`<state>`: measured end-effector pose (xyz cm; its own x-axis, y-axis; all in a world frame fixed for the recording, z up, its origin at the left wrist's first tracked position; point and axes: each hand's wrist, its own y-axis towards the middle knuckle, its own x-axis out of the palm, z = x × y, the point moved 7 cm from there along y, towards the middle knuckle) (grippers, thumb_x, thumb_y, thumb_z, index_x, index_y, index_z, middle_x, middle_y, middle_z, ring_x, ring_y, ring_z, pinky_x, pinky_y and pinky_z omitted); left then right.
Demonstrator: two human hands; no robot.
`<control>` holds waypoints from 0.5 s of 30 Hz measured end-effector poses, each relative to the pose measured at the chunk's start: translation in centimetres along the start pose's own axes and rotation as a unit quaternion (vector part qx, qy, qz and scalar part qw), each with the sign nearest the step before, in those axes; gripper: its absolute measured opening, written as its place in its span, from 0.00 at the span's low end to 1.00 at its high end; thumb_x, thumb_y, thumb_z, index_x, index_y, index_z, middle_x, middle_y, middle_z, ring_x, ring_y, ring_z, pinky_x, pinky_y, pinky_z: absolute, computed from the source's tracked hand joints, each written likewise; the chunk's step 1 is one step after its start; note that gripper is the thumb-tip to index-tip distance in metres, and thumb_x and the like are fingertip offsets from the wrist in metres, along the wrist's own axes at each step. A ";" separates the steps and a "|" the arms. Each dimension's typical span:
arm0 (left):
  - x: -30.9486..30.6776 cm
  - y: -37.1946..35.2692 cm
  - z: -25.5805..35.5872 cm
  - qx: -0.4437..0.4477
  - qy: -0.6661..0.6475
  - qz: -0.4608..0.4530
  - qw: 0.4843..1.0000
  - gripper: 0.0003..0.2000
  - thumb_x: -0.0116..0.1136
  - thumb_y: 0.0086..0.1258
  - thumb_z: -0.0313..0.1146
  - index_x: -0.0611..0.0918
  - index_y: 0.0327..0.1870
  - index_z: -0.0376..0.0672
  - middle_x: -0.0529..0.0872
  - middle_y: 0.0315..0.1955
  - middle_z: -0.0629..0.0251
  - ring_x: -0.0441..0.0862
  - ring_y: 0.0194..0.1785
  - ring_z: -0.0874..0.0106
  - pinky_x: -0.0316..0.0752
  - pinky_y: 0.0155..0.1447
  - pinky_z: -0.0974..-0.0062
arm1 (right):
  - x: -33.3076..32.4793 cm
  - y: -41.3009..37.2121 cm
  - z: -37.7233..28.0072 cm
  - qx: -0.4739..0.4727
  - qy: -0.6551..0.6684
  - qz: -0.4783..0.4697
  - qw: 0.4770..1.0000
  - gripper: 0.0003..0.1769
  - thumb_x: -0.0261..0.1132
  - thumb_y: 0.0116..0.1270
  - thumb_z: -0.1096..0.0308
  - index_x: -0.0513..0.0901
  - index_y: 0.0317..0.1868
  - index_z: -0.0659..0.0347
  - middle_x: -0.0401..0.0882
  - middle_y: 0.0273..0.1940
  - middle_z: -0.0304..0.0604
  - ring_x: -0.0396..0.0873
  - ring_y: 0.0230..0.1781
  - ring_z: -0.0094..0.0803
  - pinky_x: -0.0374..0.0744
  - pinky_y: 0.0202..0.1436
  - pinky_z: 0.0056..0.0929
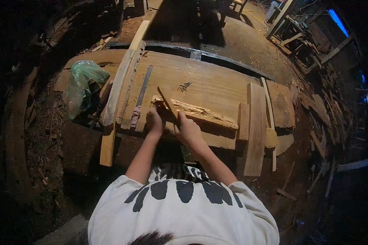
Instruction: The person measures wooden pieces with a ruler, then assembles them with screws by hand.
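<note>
My right hand (188,129) is closed around the lower end of a thin, flat brown strip (167,101) with a pointed far end. It slants up and to the left, crossing over a long, rough-carved piece of pale wood (206,114) that lies on the bench. My left hand (154,121) is beside the strip, near the left end of the carved wood; its fingers are blurred and partly in shadow. Left of that hand lies a long, narrow metal tool (144,87) with a cloth-wrapped handle (135,116).
Small dark pieces (184,86) lie on the wooden bench (216,77). A long plank (122,87) and a green plastic bag (84,83) are at the left. A wood block (243,122), a board (256,130) and a thin stick with a round disc (270,138) lie right.
</note>
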<state>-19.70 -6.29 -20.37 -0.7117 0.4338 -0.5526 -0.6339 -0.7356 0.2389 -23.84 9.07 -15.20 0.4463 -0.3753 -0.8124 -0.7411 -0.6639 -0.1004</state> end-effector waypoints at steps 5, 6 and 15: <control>0.3 -0.2 -0.8 0.017 -0.019 0.008 1.000 0.18 0.49 0.73 0.44 0.81 0.45 0.36 0.87 0.35 0.54 0.85 0.39 0.58 0.77 0.43 0.62 | 0.1 -0.2 0.3 0.019 0.032 -0.006 0.999 0.25 0.63 0.64 0.64 0.66 0.58 0.59 0.83 0.36 0.61 0.83 0.39 0.59 0.81 0.43 0.53; 0.1 -0.2 -0.2 0.074 0.076 0.046 0.993 0.18 0.49 0.73 0.44 0.81 0.45 0.36 0.87 0.34 0.54 0.85 0.38 0.57 0.77 0.43 0.62 | 0.2 -0.3 0.5 0.026 0.052 -0.011 0.998 0.26 0.63 0.63 0.64 0.66 0.60 0.59 0.83 0.36 0.61 0.82 0.40 0.59 0.80 0.45 0.54; -0.3 -0.4 0.7 0.047 -0.001 0.021 0.999 0.10 0.49 0.72 0.34 0.82 0.45 0.44 0.86 0.35 0.50 0.84 0.40 0.50 0.77 0.41 0.59 | -1.1 -0.6 -0.3 0.023 0.069 0.011 0.997 0.28 0.62 0.63 0.64 0.65 0.62 0.60 0.82 0.36 0.65 0.81 0.40 0.62 0.79 0.45 0.54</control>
<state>-19.46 -5.82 -19.74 -0.7382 0.4047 -0.5396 -0.6294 -0.7010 0.3354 -23.77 9.69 -14.08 0.4923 -0.4767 -0.7283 -0.7723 -0.6251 -0.1128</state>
